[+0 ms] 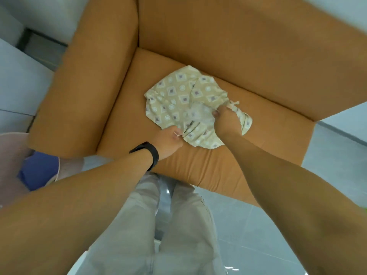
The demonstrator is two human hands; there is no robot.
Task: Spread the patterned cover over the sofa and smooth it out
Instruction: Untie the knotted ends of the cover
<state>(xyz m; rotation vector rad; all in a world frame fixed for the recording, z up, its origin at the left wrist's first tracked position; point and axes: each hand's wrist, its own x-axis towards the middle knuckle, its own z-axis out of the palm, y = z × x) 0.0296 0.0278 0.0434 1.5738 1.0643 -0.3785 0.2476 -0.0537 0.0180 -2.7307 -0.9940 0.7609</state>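
Down below me my legs in pale grey trousers [151, 225] stand on a grey tiled floor [248, 225], right at the front edge of the orange sofa [198, 165]. Both my bare arms reach forward over the seat cushion. On my left wrist sits a black band [148, 153]. My left hand [168, 138] rests low on the cushion with its fingers curled, pinching the near edge of the patterned cover [174, 94] together with a thin pale tie or string that pokes out between my fingertips. My right hand [225, 121] lies a little farther on and to the right, its fingers closed round a bunched part of the cover, so that the cloth gathers into folds under my knuckles; a twisted end of the fabric sticks out past that hand on the right. The cover itself is a crumpled heap in the middle of the seat, beige with white and grey diamonds and small circles, and it lies bundled up, not spread; most of the cushion around it shows bare orange. Beyond it rises the backrest [238, 36], and the left armrest [89, 80] runs along the side. Off to the left, beside the sofa, I see something blue [39, 169], too blurred to tell.
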